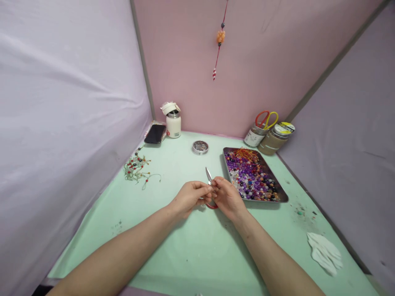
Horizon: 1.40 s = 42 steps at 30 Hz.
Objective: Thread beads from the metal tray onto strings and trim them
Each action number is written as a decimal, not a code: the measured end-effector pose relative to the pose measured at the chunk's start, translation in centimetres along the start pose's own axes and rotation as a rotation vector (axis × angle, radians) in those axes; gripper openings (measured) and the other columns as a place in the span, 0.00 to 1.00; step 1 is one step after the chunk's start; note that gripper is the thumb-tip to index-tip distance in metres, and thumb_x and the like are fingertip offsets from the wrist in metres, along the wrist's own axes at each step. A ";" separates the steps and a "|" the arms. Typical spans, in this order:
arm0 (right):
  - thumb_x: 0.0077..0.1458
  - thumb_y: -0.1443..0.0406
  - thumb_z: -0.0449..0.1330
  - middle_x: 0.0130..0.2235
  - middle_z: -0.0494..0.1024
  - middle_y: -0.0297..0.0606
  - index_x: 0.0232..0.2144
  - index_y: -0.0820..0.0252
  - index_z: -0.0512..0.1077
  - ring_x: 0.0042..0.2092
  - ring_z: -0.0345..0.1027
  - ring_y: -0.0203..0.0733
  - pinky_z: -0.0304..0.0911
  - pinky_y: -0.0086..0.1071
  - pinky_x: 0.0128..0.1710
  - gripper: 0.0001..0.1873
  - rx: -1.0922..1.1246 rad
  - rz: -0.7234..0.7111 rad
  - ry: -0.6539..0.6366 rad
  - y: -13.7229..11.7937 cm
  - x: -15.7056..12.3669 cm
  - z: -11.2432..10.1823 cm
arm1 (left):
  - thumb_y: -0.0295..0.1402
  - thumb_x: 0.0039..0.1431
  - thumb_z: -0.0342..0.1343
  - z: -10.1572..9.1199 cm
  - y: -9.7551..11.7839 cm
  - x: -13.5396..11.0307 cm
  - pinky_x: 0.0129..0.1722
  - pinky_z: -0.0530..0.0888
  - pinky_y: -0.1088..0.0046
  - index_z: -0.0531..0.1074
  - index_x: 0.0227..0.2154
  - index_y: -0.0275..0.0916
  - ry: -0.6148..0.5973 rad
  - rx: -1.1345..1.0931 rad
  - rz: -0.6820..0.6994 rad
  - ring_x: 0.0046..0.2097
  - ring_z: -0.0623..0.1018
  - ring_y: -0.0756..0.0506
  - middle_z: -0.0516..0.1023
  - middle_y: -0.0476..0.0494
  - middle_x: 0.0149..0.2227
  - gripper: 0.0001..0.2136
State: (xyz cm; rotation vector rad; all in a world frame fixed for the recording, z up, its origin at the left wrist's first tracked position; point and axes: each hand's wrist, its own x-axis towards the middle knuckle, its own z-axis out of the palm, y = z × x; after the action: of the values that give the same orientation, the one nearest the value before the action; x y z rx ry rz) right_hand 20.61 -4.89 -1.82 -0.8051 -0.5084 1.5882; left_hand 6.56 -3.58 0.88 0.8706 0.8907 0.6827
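My left hand (pixel 195 195) and my right hand (pixel 227 195) meet over the middle of the table, fingertips almost touching. Thumb and fingers of each are pinched together. Whatever they hold is too small or too hidden to name. A pair of scissors (pixel 209 176) shows between and below the hands, blades pointing away from me and part of a red handle visible under the fingers. Just right of my right hand stands a metal tray (pixel 282 197) full of purple, clear, orange and dark beads (pixel 249 174), with orange thread (pixel 246 154) at its far end.
A small round case (pixel 200 147) lies beyond the hands. Strung beads (pixel 135 166), a phone (pixel 155 134) and a white bottle (pixel 173 124) are at left. Two jars (pixel 254 137) (pixel 274 140), one holding scissors, stand back right. A white cloth (pixel 324 253) lies front right; a beaded string (pixel 220 37) hangs above.
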 end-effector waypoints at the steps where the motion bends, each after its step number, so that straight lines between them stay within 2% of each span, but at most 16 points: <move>1: 0.44 0.64 0.65 0.25 0.69 0.30 0.26 0.58 0.70 0.25 0.58 0.31 0.55 0.27 0.25 0.07 0.000 -0.001 -0.002 0.0 0.0 -0.1 | 0.40 0.42 0.65 0.0 0.0 0.0 0.34 0.70 0.74 0.72 0.24 0.33 0.000 0.002 -0.002 0.26 0.72 0.53 0.74 0.46 0.25 0.14; 22: 0.45 0.65 0.65 0.25 0.70 0.31 0.25 0.59 0.72 0.28 0.62 0.32 0.59 0.26 0.29 0.05 -0.051 -0.107 0.013 0.0 -0.2 0.0 | 0.39 0.44 0.64 -0.4 -0.6 0.4 0.33 0.69 0.74 0.72 0.26 0.33 -0.018 0.016 0.023 0.27 0.72 0.53 0.72 0.47 0.25 0.13; 42: 0.46 0.64 0.65 0.27 0.71 0.32 0.25 0.59 0.71 0.28 0.63 0.32 0.59 0.26 0.27 0.06 -0.027 -0.053 0.020 0.3 0.1 -0.3 | 0.40 0.43 0.65 -0.2 -0.2 0.1 0.34 0.70 0.74 0.72 0.25 0.33 -0.019 0.003 0.026 0.27 0.71 0.53 0.75 0.45 0.27 0.14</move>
State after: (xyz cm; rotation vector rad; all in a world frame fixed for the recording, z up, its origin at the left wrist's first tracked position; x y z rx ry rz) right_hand 20.65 -4.85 -2.23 -0.8201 -0.5338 1.5259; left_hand 6.44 -3.56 0.56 0.8915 0.8655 0.6948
